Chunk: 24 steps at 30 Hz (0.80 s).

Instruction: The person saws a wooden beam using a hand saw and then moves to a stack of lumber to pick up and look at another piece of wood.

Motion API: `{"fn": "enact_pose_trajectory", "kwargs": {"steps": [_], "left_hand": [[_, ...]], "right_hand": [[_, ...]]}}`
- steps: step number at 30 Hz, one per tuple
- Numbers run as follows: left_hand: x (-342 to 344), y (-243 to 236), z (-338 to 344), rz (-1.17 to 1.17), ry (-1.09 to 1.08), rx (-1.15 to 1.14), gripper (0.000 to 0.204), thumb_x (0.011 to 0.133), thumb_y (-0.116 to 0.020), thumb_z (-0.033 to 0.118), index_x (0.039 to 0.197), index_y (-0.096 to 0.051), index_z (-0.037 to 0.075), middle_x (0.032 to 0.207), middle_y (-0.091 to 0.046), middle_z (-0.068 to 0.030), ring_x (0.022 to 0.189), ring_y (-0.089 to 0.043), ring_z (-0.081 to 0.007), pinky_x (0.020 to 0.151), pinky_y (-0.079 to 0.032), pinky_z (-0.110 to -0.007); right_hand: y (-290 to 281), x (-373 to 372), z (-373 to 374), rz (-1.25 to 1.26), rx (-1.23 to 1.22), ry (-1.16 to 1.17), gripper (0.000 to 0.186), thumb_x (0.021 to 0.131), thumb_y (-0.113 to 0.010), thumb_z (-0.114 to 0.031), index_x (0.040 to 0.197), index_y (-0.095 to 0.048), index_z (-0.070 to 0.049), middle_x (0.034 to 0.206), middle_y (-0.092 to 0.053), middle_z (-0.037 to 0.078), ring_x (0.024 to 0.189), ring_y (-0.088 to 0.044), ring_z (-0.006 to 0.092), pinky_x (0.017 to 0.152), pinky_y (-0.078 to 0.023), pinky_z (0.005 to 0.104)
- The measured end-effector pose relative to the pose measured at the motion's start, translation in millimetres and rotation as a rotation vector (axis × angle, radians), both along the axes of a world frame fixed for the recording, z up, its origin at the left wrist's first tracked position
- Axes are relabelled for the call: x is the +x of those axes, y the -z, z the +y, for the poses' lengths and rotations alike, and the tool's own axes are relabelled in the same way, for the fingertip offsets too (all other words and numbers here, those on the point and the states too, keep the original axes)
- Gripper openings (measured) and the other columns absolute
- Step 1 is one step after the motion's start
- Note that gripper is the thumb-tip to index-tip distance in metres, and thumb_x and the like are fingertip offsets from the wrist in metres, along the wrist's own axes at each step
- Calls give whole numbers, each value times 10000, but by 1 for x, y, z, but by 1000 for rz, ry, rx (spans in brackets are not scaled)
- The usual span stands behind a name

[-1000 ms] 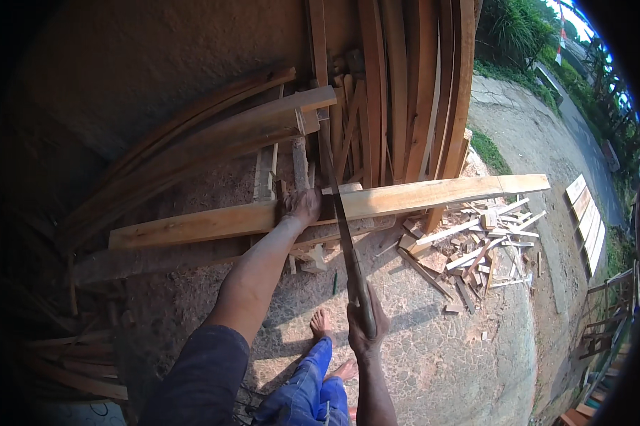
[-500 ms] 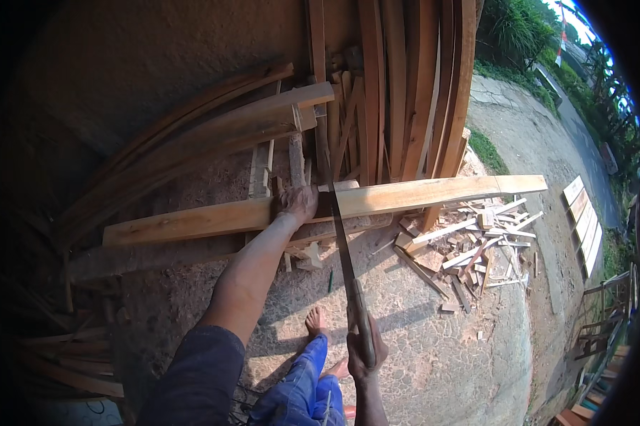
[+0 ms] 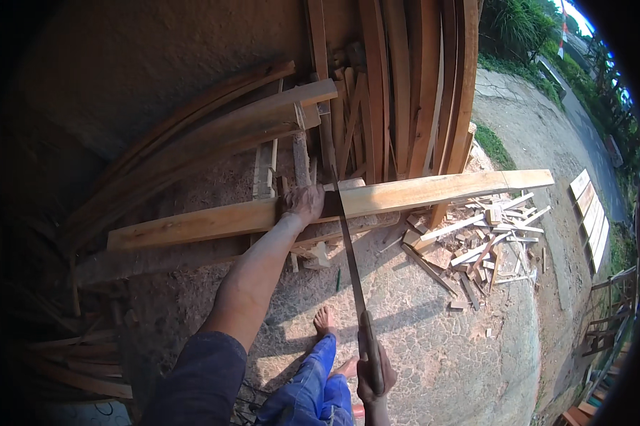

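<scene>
A long pale plank [image 3: 440, 188] lies crosswise on a rough wooden support [image 3: 149, 264]. My left hand [image 3: 302, 206] is closed over the plank near its middle, gripping it. Just right of it, a long handsaw [image 3: 352, 263] crosses the plank, its blade running toward me. My right hand [image 3: 373, 373] is wrapped round the saw's handle, low in the view. Behind the plank are an upright post [image 3: 298, 160] and raised boards [image 3: 249, 113]. A thin green stick [image 3: 338, 280] lies on the ground below the plank.
Tall boards [image 3: 419, 85] lean behind the plank. Offcuts [image 3: 476, 248] are piled at the right, near pale panels [image 3: 589, 220] beside a concrete path [image 3: 511, 113]. My bare feet [image 3: 324, 319] stand on the cracked floor [image 3: 447, 355]. Curved strips [image 3: 71, 362] lie at lower left.
My right hand and the saw have moved steadily toward me, down the view, with more blade showing below the plank. My left hand stays on the plank.
</scene>
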<state>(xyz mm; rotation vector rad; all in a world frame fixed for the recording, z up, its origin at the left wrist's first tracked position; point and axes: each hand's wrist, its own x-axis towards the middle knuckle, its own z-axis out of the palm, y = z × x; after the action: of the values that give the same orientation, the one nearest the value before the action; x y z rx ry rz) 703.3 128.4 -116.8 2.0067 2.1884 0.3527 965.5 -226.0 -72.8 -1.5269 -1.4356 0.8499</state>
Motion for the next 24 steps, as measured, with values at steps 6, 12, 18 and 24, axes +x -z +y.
{"fn": "enact_pose_trajectory", "kwargs": {"steps": [6,12,18,24], "left_hand": [[6,6,-6,70,22,-8,281,869,-540,274,788,-715,71,826,-703,-213,818,-686,-412,722,-485,-537],[-15,14,-14,146,43,-55,221,855,-544,234,754,-690,103,806,-702,-192,799,-698,-361,659,-499,-506],[15,-7,-3,6,-27,30,359,936,-418,256,786,-702,94,854,-711,-185,868,-679,-404,866,-439,-579],[-29,41,4,309,103,172,222,834,-541,238,729,-677,97,728,-673,-168,785,-683,-340,664,-478,-500]], "right_hand": [[27,-19,43,-133,333,10,502,810,-674,-72,1304,-593,-25,1109,-695,203,807,-731,304,662,-561,346],[10,-51,116,201,14,-41,512,856,-704,-118,1343,-565,-38,1148,-684,194,998,-700,312,828,-524,336],[74,28,-105,-396,-15,-98,549,868,-669,-231,1345,-539,8,1331,-471,163,1048,-559,357,793,-490,474],[11,-73,160,183,278,-19,502,860,-682,-71,1342,-552,-19,1096,-694,214,899,-712,362,714,-544,345]]}}
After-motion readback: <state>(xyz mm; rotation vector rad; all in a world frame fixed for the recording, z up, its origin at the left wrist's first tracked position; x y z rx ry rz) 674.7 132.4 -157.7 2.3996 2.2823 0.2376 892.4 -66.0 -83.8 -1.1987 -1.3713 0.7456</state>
